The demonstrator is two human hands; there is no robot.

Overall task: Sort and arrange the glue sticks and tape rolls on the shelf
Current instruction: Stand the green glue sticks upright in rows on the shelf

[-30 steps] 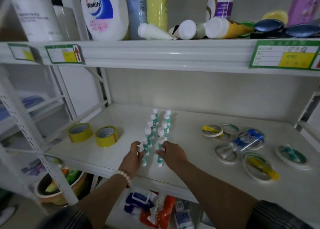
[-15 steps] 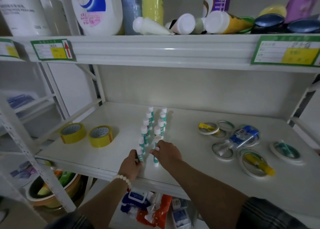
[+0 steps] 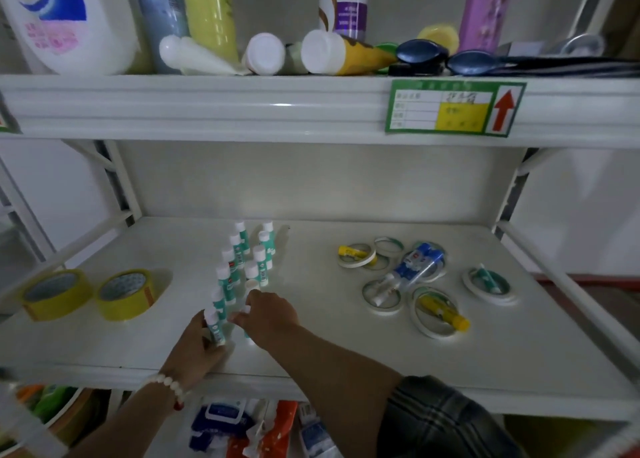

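Several white-capped green glue sticks [image 3: 239,249] stand upright in two rows on the white shelf [image 3: 311,360]. At the front of the left row, my left hand [image 3: 199,348] grips a glue stick [image 3: 214,327]. My right hand [image 3: 268,317] closes on another glue stick [image 3: 246,310] at the front of the right row, mostly hidden under the fingers. Two yellow tape rolls [image 3: 126,293] sit at the shelf's left. Thin white tape rolls [image 3: 356,256] lie scattered at the right, mixed with a blue glue pack [image 3: 417,261] and yellow glue sticks [image 3: 445,313].
The upper shelf [image 3: 242,107] overhangs with bottles and tubes and a green price label [image 3: 453,107]. Metal uprights [image 3: 512,194] flank the shelf. Packaged goods [image 3: 242,430] sit on the level below, a bowl [image 3: 59,419] at lower left.
The view has shifted to the right and nearer to the shelf. Both hands stay at the front of the two glue stick rows, each still on a stick.
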